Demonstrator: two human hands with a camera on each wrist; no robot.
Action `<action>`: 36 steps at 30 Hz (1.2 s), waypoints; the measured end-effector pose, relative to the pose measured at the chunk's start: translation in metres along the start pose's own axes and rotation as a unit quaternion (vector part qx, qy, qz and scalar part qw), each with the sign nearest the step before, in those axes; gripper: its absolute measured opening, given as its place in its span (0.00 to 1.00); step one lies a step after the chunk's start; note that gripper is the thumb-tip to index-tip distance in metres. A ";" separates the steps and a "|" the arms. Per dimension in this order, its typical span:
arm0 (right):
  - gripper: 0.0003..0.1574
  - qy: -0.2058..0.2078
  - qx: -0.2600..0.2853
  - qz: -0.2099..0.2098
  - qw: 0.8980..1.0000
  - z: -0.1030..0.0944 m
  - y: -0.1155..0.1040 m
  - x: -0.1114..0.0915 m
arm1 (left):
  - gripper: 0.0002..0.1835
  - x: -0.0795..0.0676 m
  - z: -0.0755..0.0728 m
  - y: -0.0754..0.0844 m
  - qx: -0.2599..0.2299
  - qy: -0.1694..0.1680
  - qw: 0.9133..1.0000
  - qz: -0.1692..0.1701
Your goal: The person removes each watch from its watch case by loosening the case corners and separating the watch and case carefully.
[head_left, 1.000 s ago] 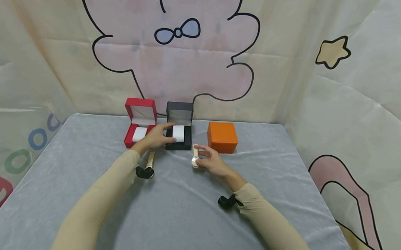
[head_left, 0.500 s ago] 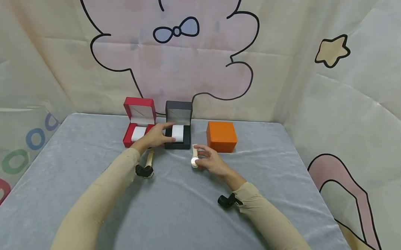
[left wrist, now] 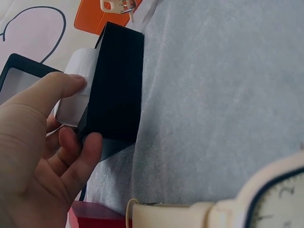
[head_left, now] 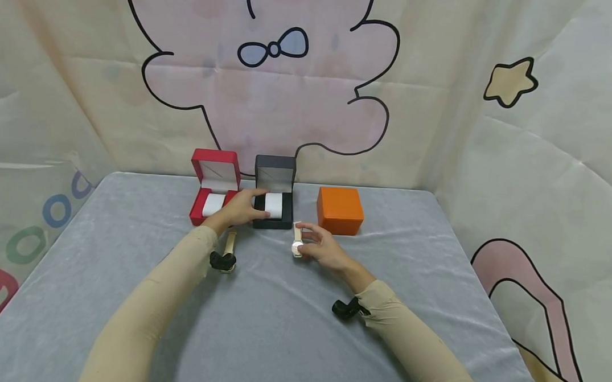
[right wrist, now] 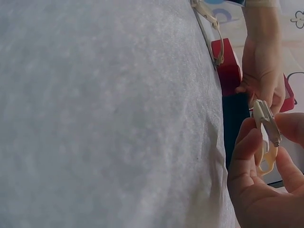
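In the head view my left hand (head_left: 240, 207) reaches to the open black watch box (head_left: 274, 224) and pinches the white cushion (head_left: 274, 204) inside it. The left wrist view shows the thumb on the cushion (left wrist: 77, 102), with other fingers curled beside the black box (left wrist: 116, 80). My right hand (head_left: 325, 250) holds a cream-strapped wristwatch (head_left: 297, 245) upright above the cloth, just right of the black box. In the right wrist view the watch (right wrist: 267, 121) sits between thumb and fingers, its strap curved downward.
An open red watch box (head_left: 197, 209) with a white cushion stands left of the black one. A shut orange box (head_left: 340, 211) stands to the right. Another cream watch (head_left: 229, 243) lies beneath my left wrist. Grey cloth (head_left: 279, 326) covers the table; a printed curtain hangs behind.
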State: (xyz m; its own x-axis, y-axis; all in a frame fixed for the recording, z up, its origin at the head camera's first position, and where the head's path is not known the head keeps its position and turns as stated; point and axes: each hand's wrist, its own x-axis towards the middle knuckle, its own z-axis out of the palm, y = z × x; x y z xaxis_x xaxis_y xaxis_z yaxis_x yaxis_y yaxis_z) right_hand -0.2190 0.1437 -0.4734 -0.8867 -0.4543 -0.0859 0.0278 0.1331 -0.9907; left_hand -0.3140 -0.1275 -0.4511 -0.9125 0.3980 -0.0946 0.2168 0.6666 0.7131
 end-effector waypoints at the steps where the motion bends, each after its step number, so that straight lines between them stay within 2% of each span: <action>1: 0.37 -0.001 0.000 0.000 1.000 0.000 0.000 0.000 | 0.41 0.000 0.000 0.001 0.005 -0.001 1.000 0.001; 14: 0.38 -0.012 -0.016 -0.003 1.000 0.002 0.001 -0.003 | 0.40 0.001 0.005 0.002 0.046 0.004 0.999 0.003; 23: 0.42 -0.024 -0.028 0.011 0.999 0.001 0.000 -0.005 | 0.40 0.002 0.006 0.002 0.053 0.002 0.999 0.000; 36: 0.42 -0.079 -0.070 0.008 0.994 0.004 0.003 -0.005 | 0.41 0.002 0.006 0.003 0.061 0.005 0.998 -0.005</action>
State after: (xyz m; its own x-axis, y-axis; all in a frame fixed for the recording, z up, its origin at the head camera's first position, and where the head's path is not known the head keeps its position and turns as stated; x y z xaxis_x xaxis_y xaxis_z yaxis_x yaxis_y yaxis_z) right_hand -0.2131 0.1428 -0.4760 -0.8031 -0.5820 -0.1276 -0.0332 0.2576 -0.9657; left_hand -0.3131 -0.1210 -0.4538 -0.9180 0.3851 -0.0949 0.2475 0.7432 0.6216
